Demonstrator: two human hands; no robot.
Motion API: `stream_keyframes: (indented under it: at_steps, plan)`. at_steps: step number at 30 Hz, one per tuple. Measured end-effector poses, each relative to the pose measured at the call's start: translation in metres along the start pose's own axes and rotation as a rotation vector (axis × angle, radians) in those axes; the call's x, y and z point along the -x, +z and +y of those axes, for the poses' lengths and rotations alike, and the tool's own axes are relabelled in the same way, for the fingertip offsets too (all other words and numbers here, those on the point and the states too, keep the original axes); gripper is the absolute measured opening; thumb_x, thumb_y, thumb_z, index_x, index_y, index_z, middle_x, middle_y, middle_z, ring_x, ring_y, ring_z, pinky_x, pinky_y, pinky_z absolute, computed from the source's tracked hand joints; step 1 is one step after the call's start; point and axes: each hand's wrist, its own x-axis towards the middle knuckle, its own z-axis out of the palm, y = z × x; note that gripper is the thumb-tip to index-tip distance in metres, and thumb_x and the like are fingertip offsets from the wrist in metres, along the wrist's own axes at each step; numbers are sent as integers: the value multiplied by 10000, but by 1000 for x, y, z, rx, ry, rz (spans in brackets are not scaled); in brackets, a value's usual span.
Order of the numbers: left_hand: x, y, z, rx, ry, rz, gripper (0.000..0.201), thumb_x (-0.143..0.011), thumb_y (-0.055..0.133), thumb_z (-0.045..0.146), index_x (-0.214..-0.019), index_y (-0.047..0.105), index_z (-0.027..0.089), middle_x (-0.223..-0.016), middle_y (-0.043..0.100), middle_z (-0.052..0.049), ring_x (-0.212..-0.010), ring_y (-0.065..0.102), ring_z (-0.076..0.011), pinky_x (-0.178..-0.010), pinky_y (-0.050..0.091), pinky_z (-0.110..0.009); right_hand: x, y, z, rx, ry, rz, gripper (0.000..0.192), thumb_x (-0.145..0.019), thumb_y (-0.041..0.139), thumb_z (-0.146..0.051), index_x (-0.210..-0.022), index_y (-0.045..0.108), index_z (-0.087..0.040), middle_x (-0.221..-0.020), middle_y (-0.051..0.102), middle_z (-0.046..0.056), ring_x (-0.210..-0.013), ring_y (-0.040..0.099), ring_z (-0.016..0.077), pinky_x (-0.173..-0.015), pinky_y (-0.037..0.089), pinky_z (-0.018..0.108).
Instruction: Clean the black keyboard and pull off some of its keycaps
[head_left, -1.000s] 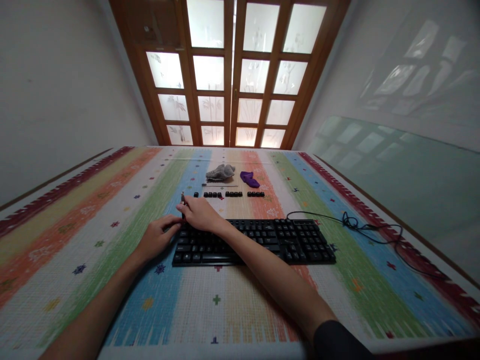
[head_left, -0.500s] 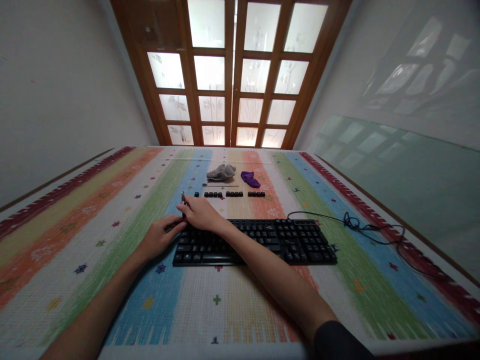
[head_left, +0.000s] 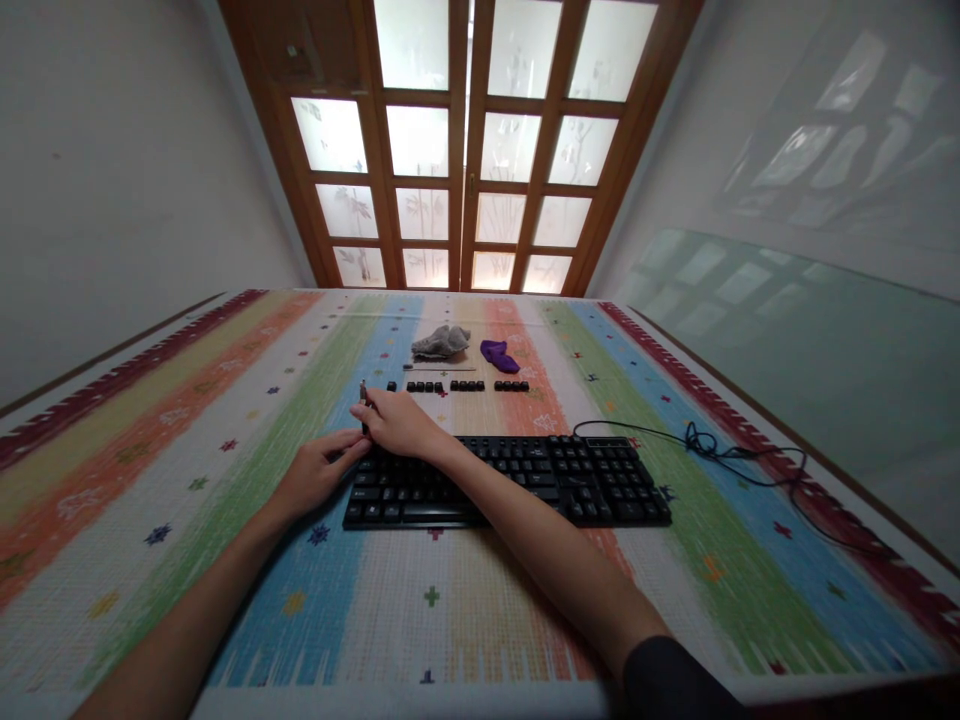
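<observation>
A black keyboard (head_left: pixel 517 466) lies on the striped cloth in front of me. My right hand (head_left: pixel 397 420) reaches across it to the upper left corner. Between its thumb and fingers is a small slender tool (head_left: pixel 363 389), held upright with a pale, shiny top end. The tool's lower part is hidden, so its kind does not show. My left hand (head_left: pixel 319 475) comes in from the left. Its thumb and forefinger close together at the same corner, just below the right hand, and what is between them is hidden. Several loose black keycaps (head_left: pixel 425 386) stand in a row behind the keyboard.
Behind the keycaps lie a crumpled grey cloth (head_left: pixel 441 342), a purple cloth (head_left: pixel 500 356) and a thin stick (head_left: pixel 442 369). The keyboard's black cable (head_left: pixel 697 440) runs tangled to the right. A striped tablecloth (head_left: pixel 442 640) covers the table, between walls and a glazed door (head_left: pixel 461 150).
Both hands stay at the keyboard's upper left corner in almost the same pose. The whole view has shifted very slightly.
</observation>
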Motion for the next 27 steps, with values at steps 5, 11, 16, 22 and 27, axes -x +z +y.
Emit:
stream_keyframes:
  at_steps: [5,11,16,22,27]
  plan:
    - [-1,0,-1,17,-3,18,560,-794,552,725,-847,797,225,-1045,787,-66,-1030,698,-306,-985,497,-403,-1,1,0,28,0,-10,251,-1019,480,-284,-925,655,-131,-944,725,119,-865,659,209,-771,437,284]
    - [-2,-1,2,22,-4,5,560,-782,551,734,-791,799,231,-1053,786,-62,-1035,700,-312,-980,501,-402,-5,0,1,71,-15,-27,252,-1019,476,-291,-905,643,-140,-957,730,121,-855,654,209,-764,439,287]
    - [-2,-2,2,28,-14,2,565,-766,560,749,-792,803,240,-1081,782,-56,-1036,699,-310,-982,500,-406,-5,-2,0,44,-9,-27,249,-1011,489,-286,-853,634,-159,-904,725,95,-828,646,199,-756,440,282]
    - [-1,-1,0,21,-12,5,551,-780,554,735,-846,813,253,-1092,781,-53,-1003,705,-295,-968,503,-400,-8,-1,3,45,2,-28,266,-1010,486,-292,-842,637,-153,-885,723,98,-838,653,197,-777,451,281]
    - [-1,-1,0,25,-16,29,539,-788,562,712,-907,814,250,-1070,786,-57,-1024,702,-300,-978,496,-410,-14,0,12,-99,96,-78,316,-1018,460,-261,-756,608,-164,-700,688,50,-736,654,166,-752,468,262]
